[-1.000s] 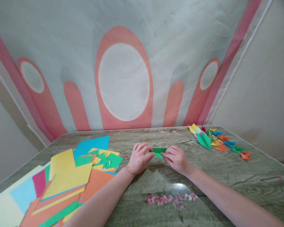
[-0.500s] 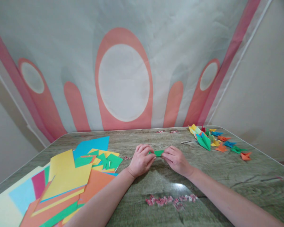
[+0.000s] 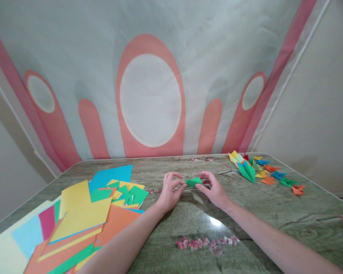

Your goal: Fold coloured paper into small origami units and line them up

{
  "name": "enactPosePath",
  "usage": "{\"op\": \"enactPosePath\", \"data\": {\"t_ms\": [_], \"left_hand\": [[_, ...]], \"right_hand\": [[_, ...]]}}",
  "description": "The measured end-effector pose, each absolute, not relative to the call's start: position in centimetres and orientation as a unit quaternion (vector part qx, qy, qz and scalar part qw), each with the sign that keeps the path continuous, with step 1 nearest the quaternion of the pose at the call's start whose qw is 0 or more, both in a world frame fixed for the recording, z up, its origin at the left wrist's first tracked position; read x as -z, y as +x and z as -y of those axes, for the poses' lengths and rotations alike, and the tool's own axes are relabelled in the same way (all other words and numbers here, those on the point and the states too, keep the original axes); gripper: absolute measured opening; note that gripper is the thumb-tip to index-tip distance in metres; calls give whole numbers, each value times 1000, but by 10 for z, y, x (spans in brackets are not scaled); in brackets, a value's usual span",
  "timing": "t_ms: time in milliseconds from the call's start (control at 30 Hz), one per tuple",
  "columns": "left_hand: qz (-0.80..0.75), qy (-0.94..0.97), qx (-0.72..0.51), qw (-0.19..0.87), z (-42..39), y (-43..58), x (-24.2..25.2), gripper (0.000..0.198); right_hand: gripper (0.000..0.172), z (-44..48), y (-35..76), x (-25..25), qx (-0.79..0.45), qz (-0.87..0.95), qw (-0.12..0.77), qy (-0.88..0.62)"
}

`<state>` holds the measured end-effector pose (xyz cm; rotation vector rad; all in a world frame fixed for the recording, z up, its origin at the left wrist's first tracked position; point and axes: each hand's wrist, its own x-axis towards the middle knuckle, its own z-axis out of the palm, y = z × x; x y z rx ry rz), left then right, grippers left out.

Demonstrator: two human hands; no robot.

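A small folded piece of green paper [image 3: 193, 182] is held just over the middle of the table, between my two hands. My left hand [image 3: 170, 190] pinches its left end between thumb and fingers. At the other end, the thumb and fingers of my right hand [image 3: 214, 189] grip the paper, with the fingers curved behind it. The paper shows a slanted fold, and its ends are partly covered by my fingertips.
Sheets of coloured paper [image 3: 82, 213] lie in an overlapping pile at the left, with green and yellow scraps [image 3: 128, 194] on top. Several small folded paper figures [image 3: 270, 168] and a green paper plane [image 3: 246, 171] sit at the back right. A printed curtain [image 3: 97, 45] hangs behind the table [image 3: 263, 213].
The green paper has turned from a flat strip to a tilted, more open shape. The fingers of both hands have loosened and lifted a little around it.
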<state>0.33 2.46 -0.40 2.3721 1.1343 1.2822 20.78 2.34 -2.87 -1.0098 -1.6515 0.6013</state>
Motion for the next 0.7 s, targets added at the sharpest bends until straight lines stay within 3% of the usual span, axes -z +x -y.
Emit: {"op": "enactPosePath", "data": {"t_ms": [167, 400, 700], "left_hand": [[-404, 789, -448, 120, -29, 3, 8, 12], [-405, 787, -447, 131, -31, 2, 10, 12], [-423, 771, -447, 166, -37, 2, 17, 8]], "right_hand": [[30, -25, 205, 34, -360, 634, 538, -423], [21, -19, 204, 26, -388, 640, 490, -446], [21, -21, 203, 26, -412, 602, 514, -451]]}}
